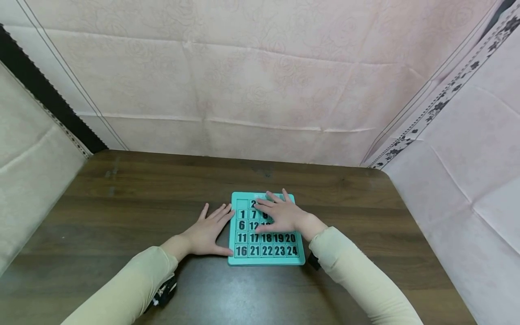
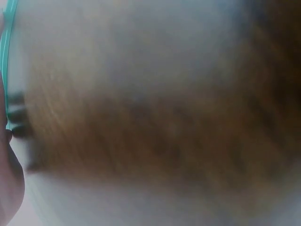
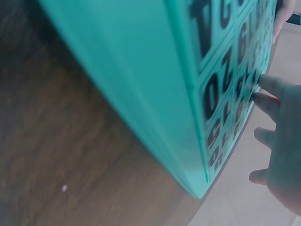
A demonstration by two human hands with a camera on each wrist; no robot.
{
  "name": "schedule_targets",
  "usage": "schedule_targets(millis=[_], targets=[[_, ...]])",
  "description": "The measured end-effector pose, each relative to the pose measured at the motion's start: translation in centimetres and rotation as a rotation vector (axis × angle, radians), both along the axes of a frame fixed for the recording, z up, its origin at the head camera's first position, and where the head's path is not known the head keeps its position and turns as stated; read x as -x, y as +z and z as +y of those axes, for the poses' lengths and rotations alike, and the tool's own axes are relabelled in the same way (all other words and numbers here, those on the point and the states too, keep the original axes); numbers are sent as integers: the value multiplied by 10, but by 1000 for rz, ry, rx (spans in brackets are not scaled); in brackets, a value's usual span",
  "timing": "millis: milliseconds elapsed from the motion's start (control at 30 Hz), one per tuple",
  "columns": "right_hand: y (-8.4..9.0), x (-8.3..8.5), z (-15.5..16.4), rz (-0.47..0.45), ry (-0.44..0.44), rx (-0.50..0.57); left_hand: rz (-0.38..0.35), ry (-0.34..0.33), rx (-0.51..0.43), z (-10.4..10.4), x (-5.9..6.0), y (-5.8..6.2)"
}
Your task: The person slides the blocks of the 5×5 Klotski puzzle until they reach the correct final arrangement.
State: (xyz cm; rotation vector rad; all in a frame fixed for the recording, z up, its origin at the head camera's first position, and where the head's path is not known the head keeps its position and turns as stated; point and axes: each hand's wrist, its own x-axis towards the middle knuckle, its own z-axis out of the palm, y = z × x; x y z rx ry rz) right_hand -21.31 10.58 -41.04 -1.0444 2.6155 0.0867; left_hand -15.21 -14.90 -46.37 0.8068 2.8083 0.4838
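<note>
On dark table (image 1: 122,212), left hand (image 1: 207,232) lies flat bracing sliding number puzzle (image 1: 266,250), right hand (image 1: 282,214) fingers spread on upper tiles, likely mid-slide; next needs a light push toward the gap.

The puzzle (image 1: 266,259) looks like smooth teal plastic with a slight sheen; its tiles (image 1: 266,251) carry black printed numerals, and in the right wrist view its edge (image 3: 141,89) is plain and even. The tabletop (image 1: 122,203) is dark brown wood-grain, smooth, with a dull gloss near the front edge. The backdrop (image 1: 260,76) is thin pale pink cloth-like sheeting, matt, creased and faintly embossed with flowers. The sleeves (image 1: 361,275) are soft matt cream fabric.
</note>
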Motion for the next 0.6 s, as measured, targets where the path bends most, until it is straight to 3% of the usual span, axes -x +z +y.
schedule_targets(millis=[300,600], targets=[[1,-15,-11,9,116,32,3,1,4,-1,0,-1],[-3,-21,-14,-4,118,-5,-2,-2,1,1,0,1]])
